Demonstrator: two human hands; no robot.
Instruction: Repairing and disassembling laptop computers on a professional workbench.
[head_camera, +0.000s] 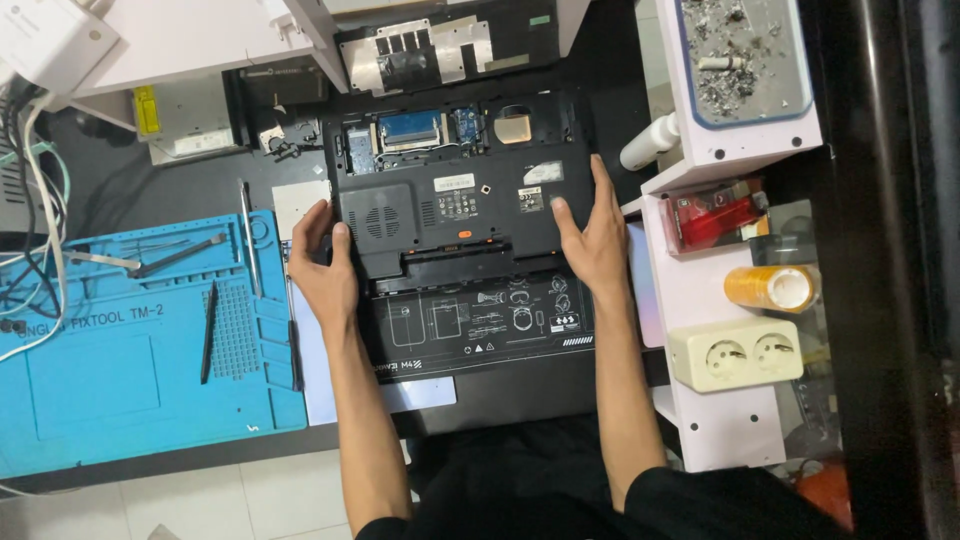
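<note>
Gripping the upturned black laptop base (455, 205) at both side edges: left hand (325, 265) clasped on the left edge with thumb on the underside near the round fan grille, right hand (592, 235) clasped on the right edge with fingers spread up along the casing. Both hands closed on the casing, holding nothing else.

Laptop base resting bottom-up at the centre of the dark counter (120, 180), on a black work mat with white line diagrams (480, 325). Access cover off, exposing a blue memory module (410, 127) and a copper-coloured heat plate (514, 127) in the upper bays.

Directly behind the laptop: a detached black panel with silver foil shielding (425, 50). To the upper left: a grey optical drive with a yellow label (185, 120), plus a small cluster of loose parts (285, 140) just beside the casing corner.

Left of the left hand: a blue silicone repair mat (100, 400), carrying metal tweezers (175, 257), a black spudger (209, 332) and a thin metal pry tool (248, 238). White and black cables (35, 200) trailing over the mat's far left edge.

Right of the right hand: a white shelf unit (720, 420), close against the mat edge. On it: a white double socket (735, 353), an amber tape roll (772, 288), a red packet (715, 215), a white bottle lying down (650, 143), and a tray of grey debris (740, 55).
</note>
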